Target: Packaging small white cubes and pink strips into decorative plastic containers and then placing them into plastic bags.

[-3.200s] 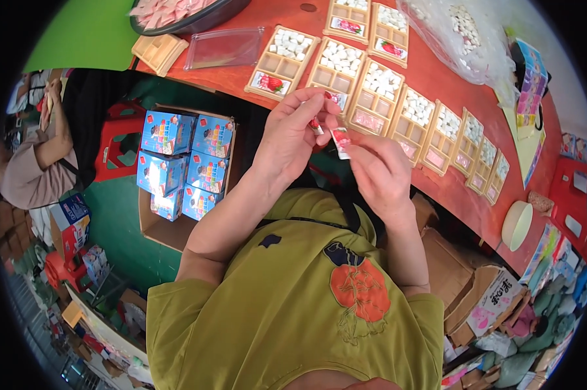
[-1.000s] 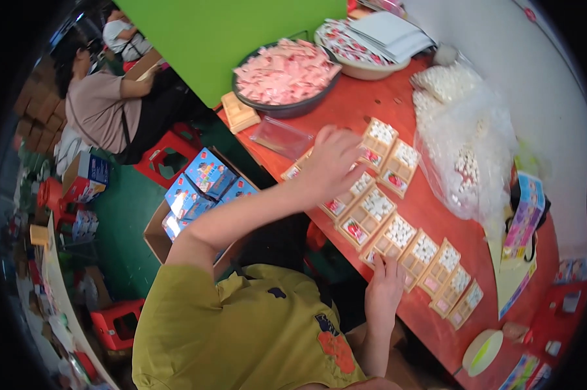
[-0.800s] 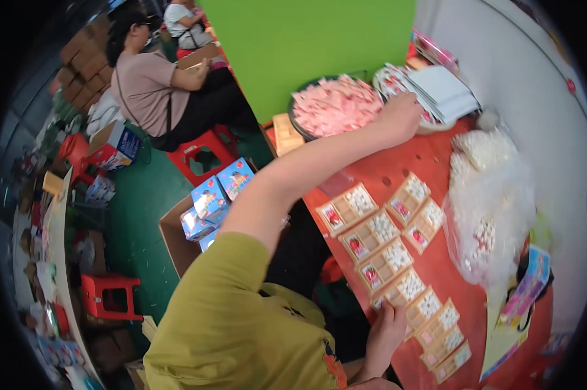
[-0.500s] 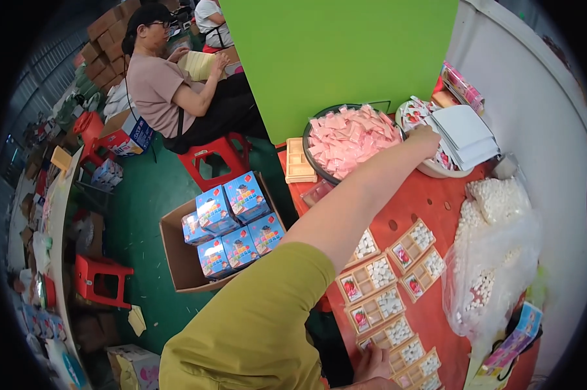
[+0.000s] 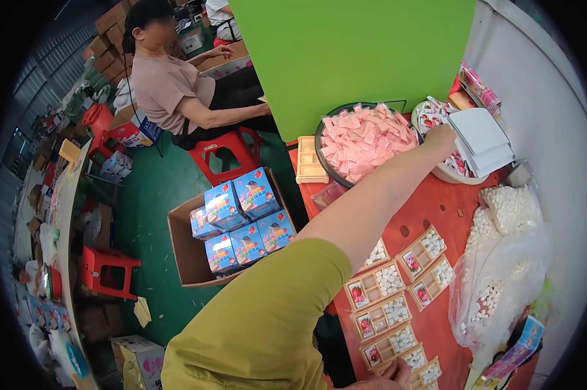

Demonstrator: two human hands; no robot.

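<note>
Reaching across the table (image 5: pixel 449 318) in the head view, the left hand (image 5: pixel 440 140) is at a pale bowl (image 5: pixel 444 174) of red-and-white sachets (image 5: pixel 430 114). Its fingertips are hidden, so I cannot tell whether they are spread, pinched or holding a sachet. A stack of white sheets (image 5: pixel 479 140) lies over the bowl's right side, just beside the hand. To the left of the bowl stands a dark basin (image 5: pixel 320 133) heaped with pink packets (image 5: pixel 365 143), and next to that, at the table's edge, is a light tan tray (image 5: pixel 310 161) with bare compartments.

The right hand (image 5: pixel 397 376) is low in the view, partly cut off by the lower edge, its fingers bent beside the nearer filled trays (image 5: pixel 379 315); I cannot tell whether it grips anything. Several of these trays carry white pieces (image 5: pixel 396 311) at one end and a strawberry-printed sachet at the other. Two more stand just behind the row, near a clear bag (image 5: pixel 501 260) of white pieces.

Left of the table, an open carton (image 5: pixel 183 250) on the floor holds blue boxes (image 5: pixel 254 195). Beyond it, a co-worker (image 5: pixel 163 97) sits on a red stool (image 5: pixel 222 156).
</note>
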